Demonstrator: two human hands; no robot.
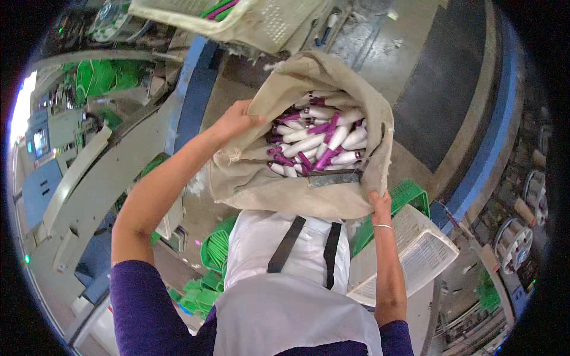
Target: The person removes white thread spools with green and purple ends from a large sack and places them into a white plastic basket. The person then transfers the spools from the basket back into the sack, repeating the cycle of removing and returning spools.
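A beige canvas sack [279,199] is held wide at its mouth in front of me. Inside lies a heap of white yarn bobbins [306,144] on purple tubes; some purple tube ends poke out among them. My left hand [240,121] is closed on the sack's left rim, with the thumb over the cloth. At the lower right corner, my right hand [381,204] is closed on the rim too. A dark flat strip [335,178] lies along the near inner side of the sack, beside the bobbins.
A cream plastic crate [261,26] holding green and purple pieces stands beyond the sack. By my right forearm are a white crate [424,243] and a green basket [409,199]. Green tubs [217,249] sit lower left. Machinery with blue edges [190,89] flanks both sides.
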